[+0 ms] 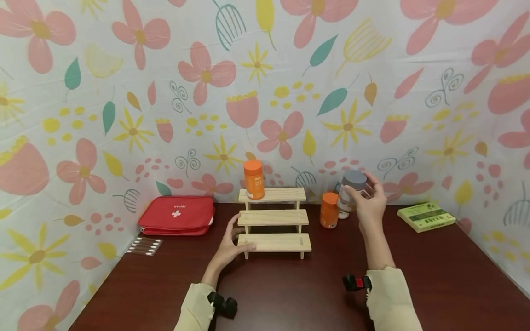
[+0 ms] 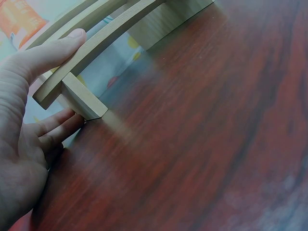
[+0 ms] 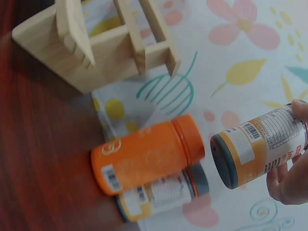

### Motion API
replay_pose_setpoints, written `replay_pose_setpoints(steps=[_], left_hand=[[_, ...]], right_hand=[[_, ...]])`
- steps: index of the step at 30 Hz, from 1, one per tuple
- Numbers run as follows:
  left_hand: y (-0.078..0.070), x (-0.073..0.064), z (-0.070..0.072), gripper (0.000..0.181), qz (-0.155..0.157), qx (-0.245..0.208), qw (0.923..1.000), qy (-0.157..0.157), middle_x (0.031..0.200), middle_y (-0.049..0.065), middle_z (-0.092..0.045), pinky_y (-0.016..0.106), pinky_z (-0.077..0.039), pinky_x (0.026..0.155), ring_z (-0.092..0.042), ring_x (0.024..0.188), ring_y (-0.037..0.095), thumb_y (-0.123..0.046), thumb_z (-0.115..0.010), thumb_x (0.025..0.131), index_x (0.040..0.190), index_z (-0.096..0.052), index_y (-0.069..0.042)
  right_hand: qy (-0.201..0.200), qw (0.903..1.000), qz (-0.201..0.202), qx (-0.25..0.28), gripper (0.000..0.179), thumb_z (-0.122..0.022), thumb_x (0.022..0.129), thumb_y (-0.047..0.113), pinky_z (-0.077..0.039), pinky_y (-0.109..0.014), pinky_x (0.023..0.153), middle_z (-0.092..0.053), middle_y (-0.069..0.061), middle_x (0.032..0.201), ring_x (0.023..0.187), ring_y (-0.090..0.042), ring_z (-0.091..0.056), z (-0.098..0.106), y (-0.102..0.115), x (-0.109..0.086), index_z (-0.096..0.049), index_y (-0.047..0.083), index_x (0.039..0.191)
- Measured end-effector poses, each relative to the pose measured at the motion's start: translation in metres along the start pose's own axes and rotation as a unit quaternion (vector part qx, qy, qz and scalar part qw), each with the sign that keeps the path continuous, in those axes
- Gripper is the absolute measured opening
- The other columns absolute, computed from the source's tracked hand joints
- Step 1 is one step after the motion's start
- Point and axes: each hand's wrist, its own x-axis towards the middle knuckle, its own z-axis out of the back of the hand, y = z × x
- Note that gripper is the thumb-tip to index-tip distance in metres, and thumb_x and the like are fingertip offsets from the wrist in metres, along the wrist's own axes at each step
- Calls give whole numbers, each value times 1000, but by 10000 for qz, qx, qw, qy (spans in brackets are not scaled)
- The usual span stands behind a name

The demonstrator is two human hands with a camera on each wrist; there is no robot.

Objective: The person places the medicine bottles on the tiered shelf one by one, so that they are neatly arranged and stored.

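A three-tier wooden step rack (image 1: 273, 218) stands mid-table against the back. My left hand (image 1: 225, 249) grips its left side, the thumb on top of the lowest step and other fingers by the side leg (image 2: 83, 98). On the top step an orange bottle (image 1: 254, 183) stands upright. To the rack's right, my right hand (image 1: 372, 204) holds a grey-lidded supplement bottle (image 3: 262, 144) above the table between thumb and fingers. Below it a second orange bottle (image 1: 329, 212) stands on the table, with a similar grey-lidded bottle (image 3: 166, 193) close behind, mostly hidden in the head view.
A red first-aid pouch (image 1: 177, 216) lies at the back left, with a packet of cotton swabs (image 1: 144, 246) before it. A flat green-yellow box (image 1: 426, 217) lies at the back right. A flowered cloth (image 1: 281, 92) hangs behind the dark wooden table (image 1: 290, 294).
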Motion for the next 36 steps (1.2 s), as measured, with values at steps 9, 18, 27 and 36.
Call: replay_pose_setpoints(steps=[9, 18, 27, 36], left_hand=[[4, -3, 1, 101, -36, -49, 10000, -11, 136, 20, -51, 41, -41, 96, -47, 128, 31, -11, -84, 74, 152, -23, -29], [3, -5, -3, 101, -87, -56, 9999, 18, 136, 23, -51, 37, -45, 91, -48, 126, 33, -11, -84, 75, 153, -22, -26], [2, -2, -2, 101, -115, -111, 9999, -42, 135, 23, -52, 39, -44, 93, -48, 126, 34, -8, -83, 75, 153, -23, -27], [1, 0, -2, 101, -97, -131, 9998, -85, 134, 22, -53, 38, -44, 93, -50, 124, 33, -9, -84, 73, 152, -24, -28]], right_hand=[[758, 9969, 100, -198, 64, -76, 85, 17, -38, -26, 97, -51, 8, 129, 115, -8, -47, -32, 9, -7, -48, 21, 142], [1573, 9868, 59, -385, 67, -73, 88, 19, -41, -25, 95, -49, -6, 144, 123, -15, -49, -64, 35, -14, -42, 19, 147], [2142, 9743, 509, -482, 65, -74, 87, 16, -40, -44, 106, -51, -14, 143, 127, -31, -51, -104, 34, -15, -45, 12, 145], [2279, 9703, 372, -717, 64, -75, 86, 15, -38, -45, 111, -49, -15, 147, 134, -33, -48, -125, 18, -12, -47, 12, 143]])
